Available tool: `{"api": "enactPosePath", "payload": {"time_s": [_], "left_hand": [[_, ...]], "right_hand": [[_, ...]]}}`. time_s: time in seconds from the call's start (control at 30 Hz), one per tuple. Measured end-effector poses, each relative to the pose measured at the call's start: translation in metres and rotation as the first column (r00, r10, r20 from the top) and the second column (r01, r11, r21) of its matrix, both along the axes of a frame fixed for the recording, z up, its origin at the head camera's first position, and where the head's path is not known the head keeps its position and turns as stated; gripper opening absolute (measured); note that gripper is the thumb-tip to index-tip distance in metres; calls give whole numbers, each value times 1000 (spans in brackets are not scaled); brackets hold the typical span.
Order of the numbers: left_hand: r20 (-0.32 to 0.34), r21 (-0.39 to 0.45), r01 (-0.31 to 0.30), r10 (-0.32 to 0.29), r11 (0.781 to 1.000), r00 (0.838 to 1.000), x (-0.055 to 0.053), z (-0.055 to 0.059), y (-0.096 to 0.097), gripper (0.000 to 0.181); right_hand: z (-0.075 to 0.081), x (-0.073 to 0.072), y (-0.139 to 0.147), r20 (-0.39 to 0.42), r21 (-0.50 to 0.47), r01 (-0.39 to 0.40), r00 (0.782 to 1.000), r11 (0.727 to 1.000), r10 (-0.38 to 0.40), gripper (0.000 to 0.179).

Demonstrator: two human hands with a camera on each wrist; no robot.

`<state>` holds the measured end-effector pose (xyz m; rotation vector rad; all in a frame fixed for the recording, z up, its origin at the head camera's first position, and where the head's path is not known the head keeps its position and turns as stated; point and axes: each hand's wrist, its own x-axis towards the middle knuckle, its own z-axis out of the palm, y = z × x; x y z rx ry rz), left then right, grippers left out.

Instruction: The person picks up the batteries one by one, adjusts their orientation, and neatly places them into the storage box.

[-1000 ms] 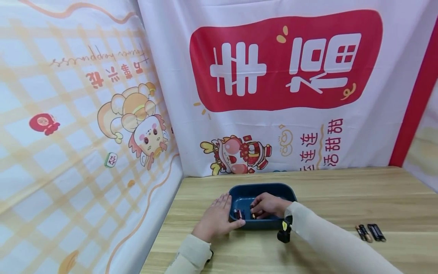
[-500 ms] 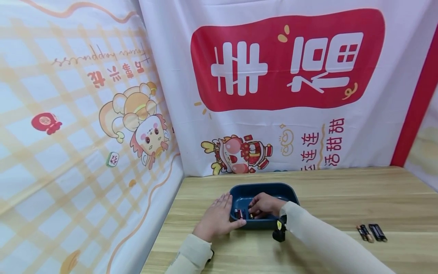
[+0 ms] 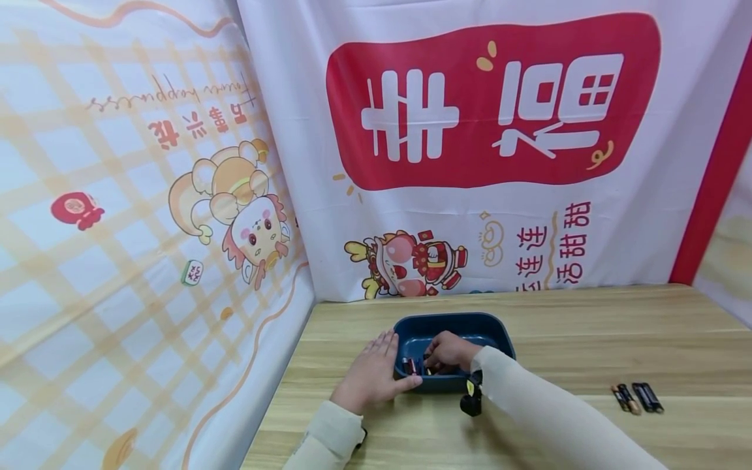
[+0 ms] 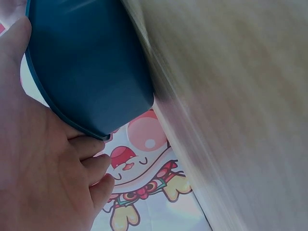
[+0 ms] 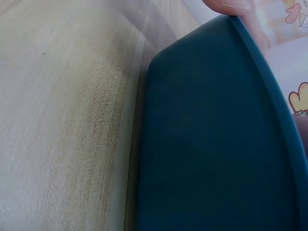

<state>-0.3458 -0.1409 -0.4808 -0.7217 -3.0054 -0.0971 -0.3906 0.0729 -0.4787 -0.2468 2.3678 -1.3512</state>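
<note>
Well, the person's right hand is down inside a dark-blue, round-cornered plastic tray, fingers curled and pinching a small, dark-and-gold cylindrical battery that they partly hide. Just left of those fingers, inside the tray near its front left corner, lies a red-and-silver battery; how many sit there I can't quite tell. The left hand holds nothing within its grasp, its fingers straight and laid along the tray's left end, the thumb spread out across the front rim. A black device with a yellow mark hangs at the right wrist, by the cream sleeve. Well off to the right, on the pale wood-grain table, black-and-copper batteries lie beside plain black batteries. Behind hangs white cloth with a large red panel.
</note>
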Motion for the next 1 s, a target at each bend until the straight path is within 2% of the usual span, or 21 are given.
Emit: {"api": "enactPosePath", "payload": {"time_s": [0.43, 0.7, 1.0], "left_hand": [[-2, -11, 8, -8, 1000, 1000, 1, 0, 0, 108], [6, -14, 4, -4, 1000, 1000, 3, 2, -1, 108], [-4, -4, 6, -6, 1000, 1000, 3, 2, -1, 106]], "right_hand": [[-5, -2, -10, -32, 90, 46, 999, 995, -43, 7], [-9, -3, -16, -82, 163, 62, 995, 985, -49, 21], [-8, -6, -17, -95, 231, 59, 995, 971, -38, 20]]}}
